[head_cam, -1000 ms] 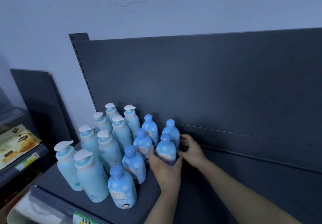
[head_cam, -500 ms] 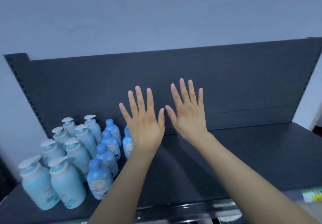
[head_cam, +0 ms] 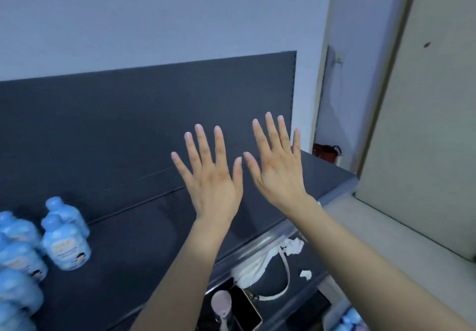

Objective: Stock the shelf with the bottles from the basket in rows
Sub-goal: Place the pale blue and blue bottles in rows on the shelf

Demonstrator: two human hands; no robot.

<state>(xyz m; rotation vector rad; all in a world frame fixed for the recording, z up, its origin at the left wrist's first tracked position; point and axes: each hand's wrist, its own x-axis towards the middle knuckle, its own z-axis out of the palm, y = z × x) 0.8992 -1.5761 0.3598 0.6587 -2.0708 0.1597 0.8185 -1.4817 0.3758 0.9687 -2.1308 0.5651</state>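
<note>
Plainly, in the head view, we see our left hand (head_cam: 212,178) and right hand (head_cam: 279,173) raised side by side above the dark grey metal shelf (head_cam: 144,253). Their backs face the camera, with fingers straight and spread. Each grip is wide and holds nothing. Small round-shouldered blue plastic bottles (head_cam: 65,249) stand upright in a cluster at the shelf's left end, well apart from both hands. Below the shelf's front edge lie a black phone (head_cam: 244,310) and a white strap (head_cam: 284,274).
</note>
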